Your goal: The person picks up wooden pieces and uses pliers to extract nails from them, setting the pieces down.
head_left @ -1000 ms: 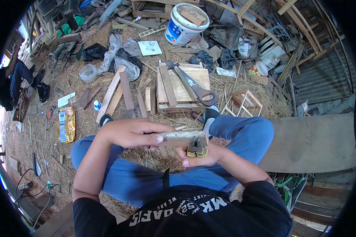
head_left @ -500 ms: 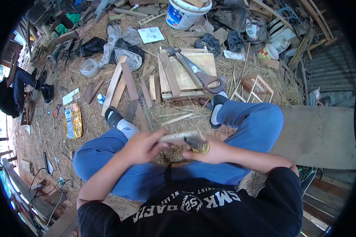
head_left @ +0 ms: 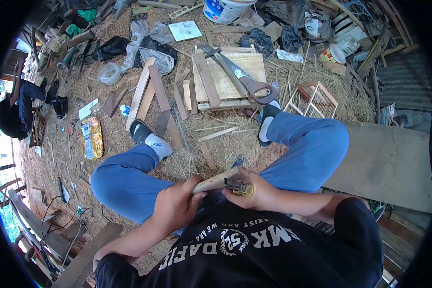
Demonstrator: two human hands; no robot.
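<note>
My left hand point(head_left: 176, 200) is closed on one end of a short, pale wooden board point(head_left: 215, 182), which I hold tilted above my lap. My right hand point(head_left: 255, 193) grips a small tool with a yellow handle and dark head point(head_left: 240, 187), pressed close against the board's other end. The exact kind of tool cannot be made out. Beyond my feet, a hand saw point(head_left: 257, 90) with a brown handle lies across a low wooden stool-like bench point(head_left: 235, 72), beside a loose dark wooden strip point(head_left: 206, 79).
Several wooden strips point(head_left: 158, 89) lie left of the bench, near a small white-and-blue bottle point(head_left: 125, 110). A small slatted wooden frame point(head_left: 317, 101) stands to its right. A white bucket point(head_left: 225, 10) is at the back. Another person point(head_left: 14, 110) sits far left. A flat panel point(head_left: 384, 165) lies at right.
The board has swung from nearly level to a slant, its right end now pointing away from me. My left hand has dropped lower, towards my shirt.
</note>
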